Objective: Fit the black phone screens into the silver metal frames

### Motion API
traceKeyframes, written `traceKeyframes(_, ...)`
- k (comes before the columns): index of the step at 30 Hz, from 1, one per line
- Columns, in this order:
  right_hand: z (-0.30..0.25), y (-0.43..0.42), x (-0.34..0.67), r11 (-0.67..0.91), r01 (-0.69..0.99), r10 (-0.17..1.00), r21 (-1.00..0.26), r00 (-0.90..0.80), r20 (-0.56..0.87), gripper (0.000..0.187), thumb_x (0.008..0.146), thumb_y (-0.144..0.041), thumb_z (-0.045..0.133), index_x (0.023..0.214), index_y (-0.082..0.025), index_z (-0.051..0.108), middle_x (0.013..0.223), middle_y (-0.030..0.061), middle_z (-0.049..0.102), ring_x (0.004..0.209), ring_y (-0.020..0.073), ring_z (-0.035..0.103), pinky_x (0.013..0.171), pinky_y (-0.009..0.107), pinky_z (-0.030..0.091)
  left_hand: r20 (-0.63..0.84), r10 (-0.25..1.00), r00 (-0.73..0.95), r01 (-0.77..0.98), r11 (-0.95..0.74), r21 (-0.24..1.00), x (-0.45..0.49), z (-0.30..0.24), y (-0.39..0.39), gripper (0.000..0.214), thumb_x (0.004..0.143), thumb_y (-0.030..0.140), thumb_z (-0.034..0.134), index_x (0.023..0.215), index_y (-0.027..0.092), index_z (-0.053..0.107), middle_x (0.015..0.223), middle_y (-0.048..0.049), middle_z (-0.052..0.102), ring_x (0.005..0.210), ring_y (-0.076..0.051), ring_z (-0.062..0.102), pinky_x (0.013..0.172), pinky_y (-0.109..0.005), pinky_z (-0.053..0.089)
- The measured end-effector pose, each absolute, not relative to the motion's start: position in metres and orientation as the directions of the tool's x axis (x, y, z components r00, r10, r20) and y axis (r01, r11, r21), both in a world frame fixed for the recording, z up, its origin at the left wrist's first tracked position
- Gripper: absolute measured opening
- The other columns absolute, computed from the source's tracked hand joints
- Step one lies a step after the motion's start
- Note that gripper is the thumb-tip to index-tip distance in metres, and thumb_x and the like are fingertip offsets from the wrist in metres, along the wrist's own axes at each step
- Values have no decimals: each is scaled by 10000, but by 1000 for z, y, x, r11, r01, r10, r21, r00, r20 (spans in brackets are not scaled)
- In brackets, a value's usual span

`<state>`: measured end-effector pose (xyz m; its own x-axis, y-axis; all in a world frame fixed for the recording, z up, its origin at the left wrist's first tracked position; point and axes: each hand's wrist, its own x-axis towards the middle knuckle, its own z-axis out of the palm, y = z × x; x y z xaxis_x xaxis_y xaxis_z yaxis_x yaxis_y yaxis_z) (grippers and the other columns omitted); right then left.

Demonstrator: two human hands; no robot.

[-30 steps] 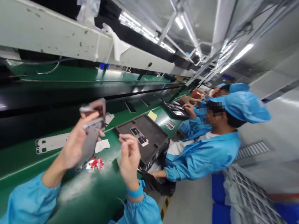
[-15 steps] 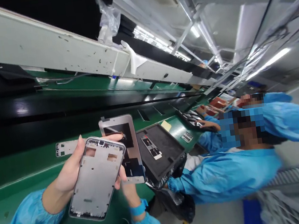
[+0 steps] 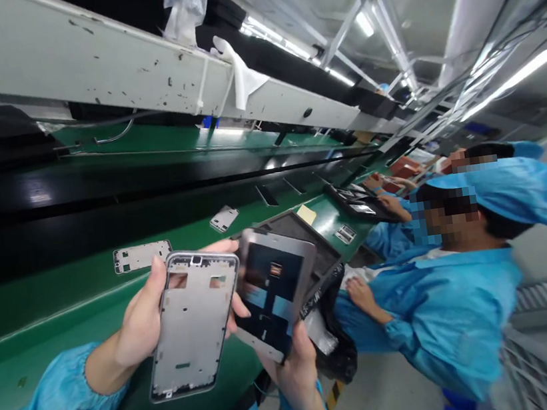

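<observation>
My left hand (image 3: 140, 320) grips a grey metal phone frame (image 3: 193, 323) by its edges, its inner face turned toward me. Beside it, my right hand (image 3: 295, 370) holds a second panel (image 3: 275, 292) from below, a silver-edged plate with a dark glossy face. The two parts sit side by side, nearly touching, above the green bench (image 3: 34, 344). Both my sleeves are blue.
Two more phone frames (image 3: 142, 256) (image 3: 223, 218) lie on the green belt behind. A dark tray (image 3: 307, 234) sits just past my hands. To the right, co-workers in blue coats and caps (image 3: 441, 290) work at the same line; a white beam (image 3: 134, 68) runs overhead.
My right hand has dropped below the dark panel and tilted it, now holding it from underneath. The left hand keeps the grey frame, shifted slightly right. The view swung a little.
</observation>
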<state>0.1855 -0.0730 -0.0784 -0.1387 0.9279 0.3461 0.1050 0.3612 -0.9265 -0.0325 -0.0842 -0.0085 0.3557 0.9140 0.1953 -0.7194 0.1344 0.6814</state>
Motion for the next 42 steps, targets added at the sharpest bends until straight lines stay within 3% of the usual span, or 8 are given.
traceKeyframes(4,-50,-75,204,579,292,782,-761,-462,418,594,1085,-594,401,1636,-372,425,1506,85,626,1387,327,612,1071,471,588,262,965,0,-747,-174,641,-25,-13,-64,786,1010,741,473,1606,230,464,1256,-174,733,883,-261,739,755,-400,636)
traceKeyframes(6,-33,-71,209,643,371,723,-669,-584,371,669,1074,-537,507,1688,-370,300,1570,104,543,1437,322,557,1101,447,569,275,952,-136,-738,-282,613,-24,-15,-55,746,1014,707,513,1592,239,454,1252,-157,733,881,-249,752,734,-379,649)
traceKeyframes(11,-17,-65,208,697,401,674,-594,-649,353,692,1036,-558,603,1661,-387,360,1433,103,586,1278,270,645,1041,396,601,275,938,-212,-741,-338,581,-32,-12,-45,663,1019,668,551,1525,247,472,1222,-124,752,927,-253,773,784,-408,674)
traceKeyframes(20,-13,-65,211,747,438,639,-499,-680,359,667,1024,-554,627,1633,-361,435,1401,118,602,1270,278,659,1052,396,591,335,911,-240,-719,-399,569,-45,-5,-50,532,1013,612,612,1397,244,597,1235,-122,758,1056,-297,769,895,-510,669)
traceKeyframes(25,-18,-62,195,741,350,622,-573,-680,388,701,1016,-590,620,1642,-346,422,1406,135,597,1274,287,654,1047,421,597,409,902,-137,-640,-396,659,-49,-7,-52,510,950,547,745,1327,226,621,1274,-128,736,1113,-331,763,937,-533,658)
traceKeyframes(31,-43,-63,162,608,180,740,-773,-480,471,778,969,-644,653,1644,-337,418,1310,126,640,1144,249,705,938,371,661,484,875,2,-491,-421,763,-59,-15,-44,393,978,449,744,1230,190,590,1252,-143,738,993,-294,802,647,-313,678)
traceKeyframes(38,-63,-62,143,529,126,789,-839,-436,432,836,933,-685,675,1643,-322,425,1307,128,595,1170,246,662,976,383,649,620,784,-27,-301,-598,743,-65,-23,-34,314,1003,330,735,1240,160,619,1180,-114,757,1001,-216,796,842,-353,691)
traceKeyframes(42,-66,-60,146,498,99,785,-862,-475,399,847,933,-702,665,1648,-323,415,1268,114,584,1133,238,658,962,394,644,626,780,-18,-267,-607,748,-72,-25,-30,322,1004,344,733,1252,169,625,1179,-114,773,1019,-228,800,853,-372,695)
